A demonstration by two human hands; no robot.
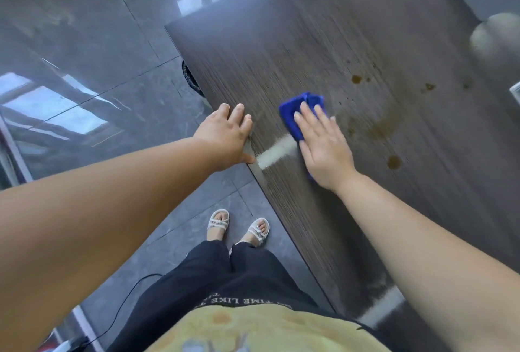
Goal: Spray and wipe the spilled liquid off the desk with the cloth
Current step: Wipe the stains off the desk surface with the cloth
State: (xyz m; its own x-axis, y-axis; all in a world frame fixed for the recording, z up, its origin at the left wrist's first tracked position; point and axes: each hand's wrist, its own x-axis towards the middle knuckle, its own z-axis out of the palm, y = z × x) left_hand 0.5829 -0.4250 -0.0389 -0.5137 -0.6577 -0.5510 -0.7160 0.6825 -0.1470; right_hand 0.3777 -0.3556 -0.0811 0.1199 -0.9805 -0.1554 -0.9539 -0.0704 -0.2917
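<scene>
A dark wood-grain desk (323,28) runs from lower right to upper middle. Brown spilled liquid (380,126) is smeared on it, with separate drops (356,79) farther out and one drop (394,162) nearer to me. My right hand (323,146) lies flat on a folded blue cloth (298,111) and presses it onto the desk just left of the smear. My left hand (228,135) rests on the desk's left edge, fingers spread, holding nothing. No spray bottle is clearly visible.
A blurred pale round object (498,33) stands at the desk's far right. A strip of pale tape (277,153) crosses the desk edge between my hands. Glossy grey floor tiles (84,56) lie left; my sandalled feet (239,227) stand below the edge.
</scene>
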